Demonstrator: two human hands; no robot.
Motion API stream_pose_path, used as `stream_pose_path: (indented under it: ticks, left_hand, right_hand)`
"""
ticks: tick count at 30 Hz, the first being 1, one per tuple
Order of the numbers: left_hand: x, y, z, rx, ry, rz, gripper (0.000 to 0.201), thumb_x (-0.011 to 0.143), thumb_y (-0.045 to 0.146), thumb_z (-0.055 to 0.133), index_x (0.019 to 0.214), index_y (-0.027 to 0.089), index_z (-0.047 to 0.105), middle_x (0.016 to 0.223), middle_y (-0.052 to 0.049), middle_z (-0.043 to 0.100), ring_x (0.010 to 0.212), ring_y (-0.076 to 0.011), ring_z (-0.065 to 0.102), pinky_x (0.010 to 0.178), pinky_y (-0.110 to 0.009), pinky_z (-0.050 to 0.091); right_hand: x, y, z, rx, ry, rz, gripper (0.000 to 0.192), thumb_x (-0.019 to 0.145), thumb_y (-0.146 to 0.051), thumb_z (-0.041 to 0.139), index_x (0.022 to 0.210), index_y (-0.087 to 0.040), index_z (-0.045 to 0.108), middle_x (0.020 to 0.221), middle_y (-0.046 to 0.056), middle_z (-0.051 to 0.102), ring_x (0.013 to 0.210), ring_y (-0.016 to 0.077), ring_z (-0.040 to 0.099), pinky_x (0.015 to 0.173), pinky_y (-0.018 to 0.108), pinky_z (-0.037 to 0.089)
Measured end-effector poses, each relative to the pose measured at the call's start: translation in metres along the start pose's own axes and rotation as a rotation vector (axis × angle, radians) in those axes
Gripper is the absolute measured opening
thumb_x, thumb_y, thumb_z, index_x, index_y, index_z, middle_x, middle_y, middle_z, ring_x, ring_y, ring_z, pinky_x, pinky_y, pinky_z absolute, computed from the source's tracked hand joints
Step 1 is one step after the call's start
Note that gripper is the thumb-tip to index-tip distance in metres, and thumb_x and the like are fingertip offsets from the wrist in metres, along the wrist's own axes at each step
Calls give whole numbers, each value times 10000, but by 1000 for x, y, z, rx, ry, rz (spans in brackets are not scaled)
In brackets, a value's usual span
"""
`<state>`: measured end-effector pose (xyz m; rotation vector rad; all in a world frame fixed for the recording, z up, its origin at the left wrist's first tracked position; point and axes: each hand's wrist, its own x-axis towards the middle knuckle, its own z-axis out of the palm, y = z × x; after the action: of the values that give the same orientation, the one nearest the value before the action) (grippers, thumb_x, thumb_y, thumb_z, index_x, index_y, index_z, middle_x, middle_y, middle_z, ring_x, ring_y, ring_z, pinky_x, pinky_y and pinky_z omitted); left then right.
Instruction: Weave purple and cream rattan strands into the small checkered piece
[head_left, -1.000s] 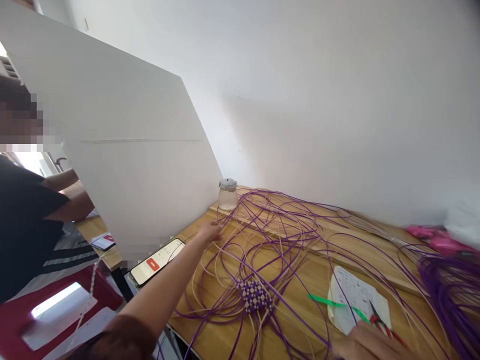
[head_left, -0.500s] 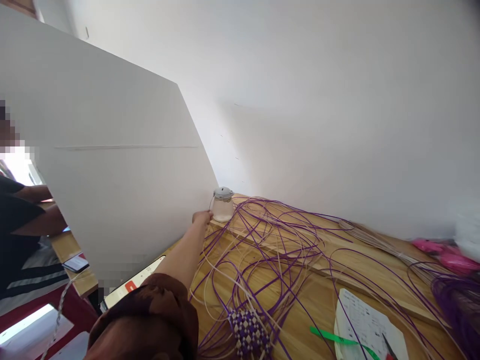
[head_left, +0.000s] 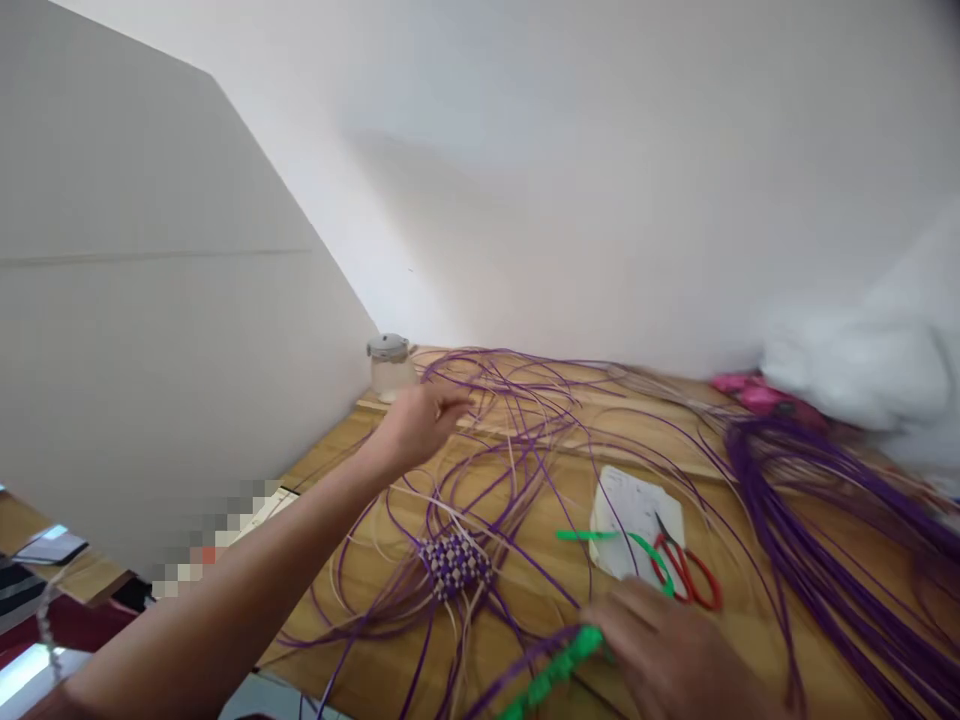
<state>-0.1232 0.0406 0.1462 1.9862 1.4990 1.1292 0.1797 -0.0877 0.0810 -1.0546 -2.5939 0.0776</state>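
Observation:
My left hand (head_left: 424,425) reaches across the table above loose purple and beige strands (head_left: 517,420), its fingers pinched together. Whether something thin is between the fingertips I cannot make out. Behind it stands a clear jar (head_left: 392,370) with a grey lid. Below sits a small woven purple-and-beige checkered piece (head_left: 455,565) with long strands spreading from it. At the bottom right my right hand (head_left: 667,645), blurred, is closed around a green strip (head_left: 555,675); a purple strand runs beside the strip.
Red-handled scissors (head_left: 688,572) lie partly on a written paper pad (head_left: 630,510), with more green strip across it. A thick purple strand bundle (head_left: 810,530) covers the right side. Pink material (head_left: 772,400) and a white bag (head_left: 855,365) are behind. A partition (head_left: 165,300) stands left.
My left hand has moved away from the jar, toward the right and over the strands. My right hand has come into view with the green strip. The view has turned right.

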Motion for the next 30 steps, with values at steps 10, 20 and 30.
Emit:
stream_pose_path:
  ticks: [10, 20, 30]
  left_hand:
    - [-129, 77, 67, 71, -501, 47, 174, 863, 323, 578, 877, 214, 714, 776, 0, 698, 728, -169, 628, 652, -245, 417]
    - [-157, 79, 94, -91, -508, 50, 310, 880, 136, 460, 983, 237, 734, 917, -17, 746, 850, -182, 683, 724, -237, 462]
    - [-171, 76, 78, -510, -763, -417, 238, 814, 269, 565, 946, 174, 739, 773, -30, 667, 625, -132, 623, 575, -216, 492]
  right_hand:
    - [26, -7, -26, 40, -294, 181, 197, 851, -109, 428, 807, -172, 609, 783, 52, 647, 751, 183, 605, 632, 266, 336]
    - [49, -24, -76, -128, -768, 12, 214, 779, -155, 531, 717, -165, 735, 619, 63, 644, 525, 161, 526, 485, 262, 260]
    - [61, -5, -79, 491, -1172, 0, 336, 930, -209, 423, 859, -112, 736, 624, -34, 462, 557, 83, 412, 522, 203, 326]
